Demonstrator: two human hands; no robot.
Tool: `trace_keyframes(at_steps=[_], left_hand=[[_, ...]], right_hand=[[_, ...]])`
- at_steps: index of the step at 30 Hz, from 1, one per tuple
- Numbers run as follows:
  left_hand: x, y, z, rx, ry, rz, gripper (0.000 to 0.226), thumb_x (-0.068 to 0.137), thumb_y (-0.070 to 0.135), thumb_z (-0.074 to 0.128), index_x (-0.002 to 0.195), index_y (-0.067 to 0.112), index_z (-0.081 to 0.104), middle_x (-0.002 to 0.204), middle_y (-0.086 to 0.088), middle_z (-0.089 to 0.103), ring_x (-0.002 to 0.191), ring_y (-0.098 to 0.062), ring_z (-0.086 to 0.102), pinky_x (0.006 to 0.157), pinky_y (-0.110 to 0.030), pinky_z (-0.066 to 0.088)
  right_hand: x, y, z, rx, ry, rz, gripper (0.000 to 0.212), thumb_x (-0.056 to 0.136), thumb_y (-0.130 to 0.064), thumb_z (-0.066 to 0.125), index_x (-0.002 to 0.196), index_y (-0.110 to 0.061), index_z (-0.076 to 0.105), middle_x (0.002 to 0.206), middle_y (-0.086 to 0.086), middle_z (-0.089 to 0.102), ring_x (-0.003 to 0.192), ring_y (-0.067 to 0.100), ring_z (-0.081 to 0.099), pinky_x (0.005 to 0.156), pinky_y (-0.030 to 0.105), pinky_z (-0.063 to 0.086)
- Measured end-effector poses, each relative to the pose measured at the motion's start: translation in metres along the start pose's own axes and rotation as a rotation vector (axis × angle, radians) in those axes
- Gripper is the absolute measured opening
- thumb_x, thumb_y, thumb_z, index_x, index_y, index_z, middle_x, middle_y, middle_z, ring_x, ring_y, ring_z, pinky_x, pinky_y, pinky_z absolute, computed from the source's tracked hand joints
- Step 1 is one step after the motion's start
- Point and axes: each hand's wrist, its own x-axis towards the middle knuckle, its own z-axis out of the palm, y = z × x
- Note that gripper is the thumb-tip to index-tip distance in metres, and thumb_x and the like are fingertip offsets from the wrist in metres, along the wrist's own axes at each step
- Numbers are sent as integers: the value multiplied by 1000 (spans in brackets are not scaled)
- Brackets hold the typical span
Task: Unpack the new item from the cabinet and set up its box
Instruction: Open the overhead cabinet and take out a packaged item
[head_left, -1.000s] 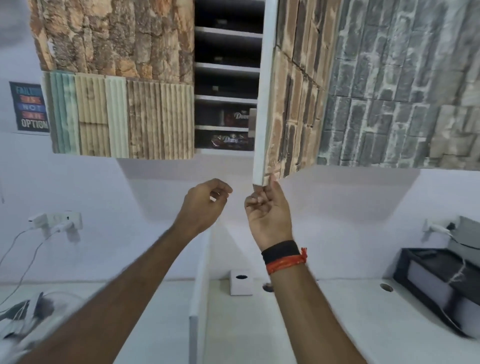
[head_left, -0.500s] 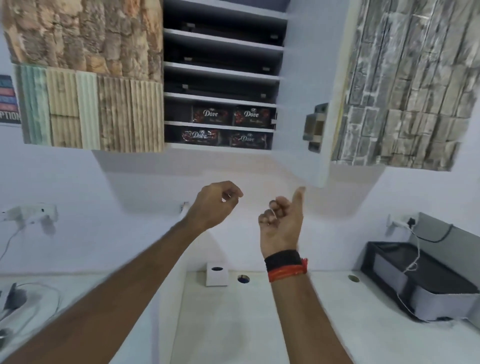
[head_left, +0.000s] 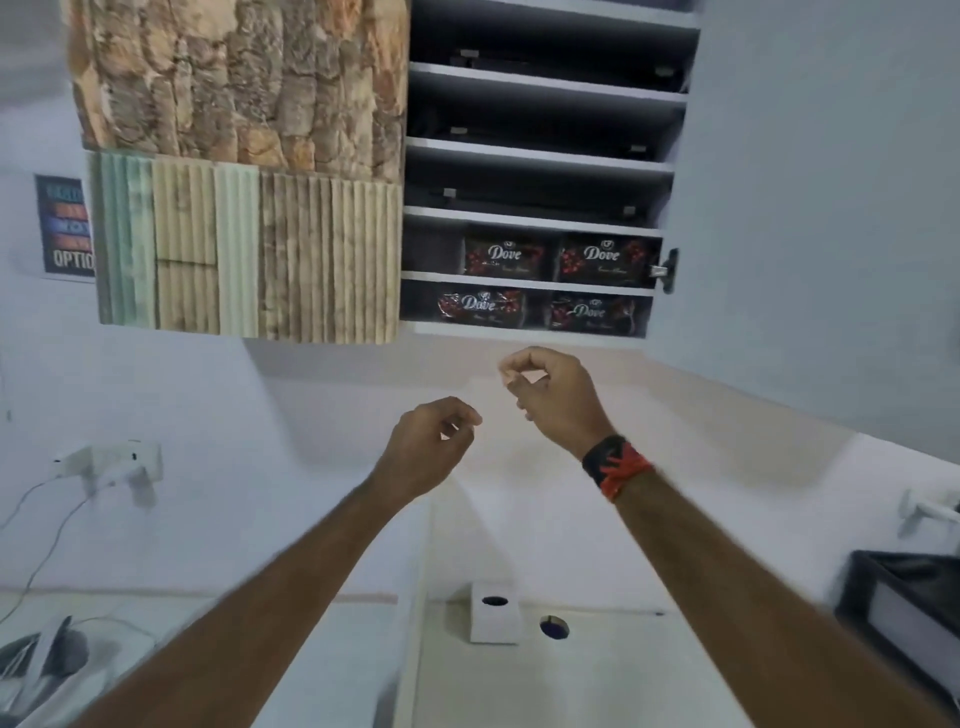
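Background: we face a white wall above a white counter.
Cabinet: open, above our fingertips.
Dove packs: lowest two shelves, just above our fingers.
Left hand: loosely curled, empty.
Right hand: fingers narrowly pinched, holding nothing we can see.

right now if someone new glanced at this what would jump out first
The open wall cabinet with white shelves stands out at upper centre; its two lowest shelves hold four dark red-and-black Dove packs. Just below it, two bare hands are raised and empty: the left hand loosely curled, the right hand, with a black and orange wristband, nearer the bottom shelf. Left of the opening is a closed door clad in rough stone-look panels.
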Motion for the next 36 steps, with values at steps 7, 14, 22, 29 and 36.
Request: trace_keyframes(at_steps=[7, 14, 22, 29, 36], left_hand=[[67, -41, -14, -78, 4, 18, 16, 89, 19, 60, 97, 25, 72, 92, 13, 72, 85, -7, 67, 80, -33, 58], [93, -64, -2, -179, -17, 45, 17, 89, 18, 60, 95, 29, 71, 89, 15, 71, 82, -4, 65, 72, -28, 57], [106, -86, 6, -172, -37, 30, 15, 89, 20, 61, 96, 28, 71, 90, 12, 72, 83, -4, 65, 74, -27, 56], [110, -90, 13, -165, -2, -28, 15, 89, 18, 61, 95, 29, 71, 89, 13, 72, 82, -3, 65, 74, -28, 57], [111, -83, 28, -183, 55, -100, 14, 91, 18, 62, 95, 25, 73, 94, 12, 73, 85, -6, 66, 73, -22, 54]], right_hand=[[93, 4, 22, -571, -108, -206, 32, 98, -18, 49, 128, -17, 60, 141, 2, 59, 122, 27, 59, 103, 44, 47], [142, 10, 47, -857, -308, -198, 56, 102, -40, 40, 152, -19, 31, 162, 4, 31, 136, 33, 49, 106, 53, 44], [164, 25, 64, -947, -204, -173, 63, 95, -58, 47, 138, -14, 38, 130, 10, 57, 108, 38, 62, 75, 39, 41], [165, 28, 51, -984, -123, -341, 46, 92, -42, 59, 129, -14, 59, 123, 6, 60, 102, 35, 65, 79, 43, 52], [161, 43, 30, -1047, 56, -592, 59, 77, -57, 68, 121, -17, 67, 111, 0, 71, 103, 26, 53, 81, 41, 45]])
